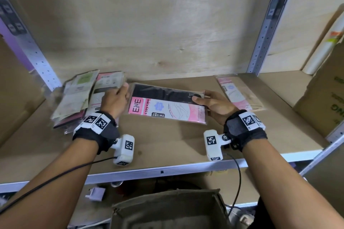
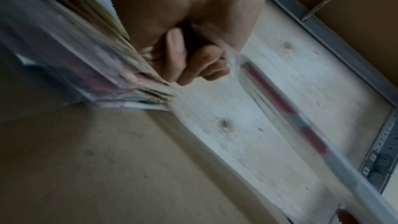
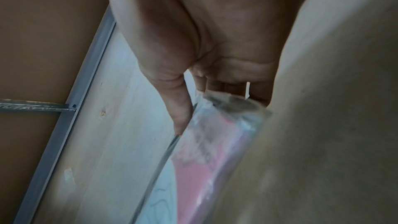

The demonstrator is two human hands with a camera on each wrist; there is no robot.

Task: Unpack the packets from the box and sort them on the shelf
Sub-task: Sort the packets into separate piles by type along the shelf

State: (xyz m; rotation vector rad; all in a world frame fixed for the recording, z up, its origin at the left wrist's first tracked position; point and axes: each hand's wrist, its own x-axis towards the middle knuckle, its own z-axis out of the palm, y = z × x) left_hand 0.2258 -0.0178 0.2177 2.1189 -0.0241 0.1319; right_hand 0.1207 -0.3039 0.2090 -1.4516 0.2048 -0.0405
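Both hands are gripping one stocking packet [image 1: 167,105] by its short ends, the left hand [image 1: 115,100] and right hand [image 1: 214,103] holding it over the shelf [image 1: 167,147] middle. More packets are lying near the shelf's left edge [image 1: 78,96] and back right [image 1: 238,93].

Head view looks down over the shelf [image 1: 167,147]; both blurred wrist views, seemingly close, share it

"ENE", "STOCKING", "Variety Color" on the pink stocking packet [image 1: 167,107], green lettering on cardboard box [image 1: 327,96] unreadable
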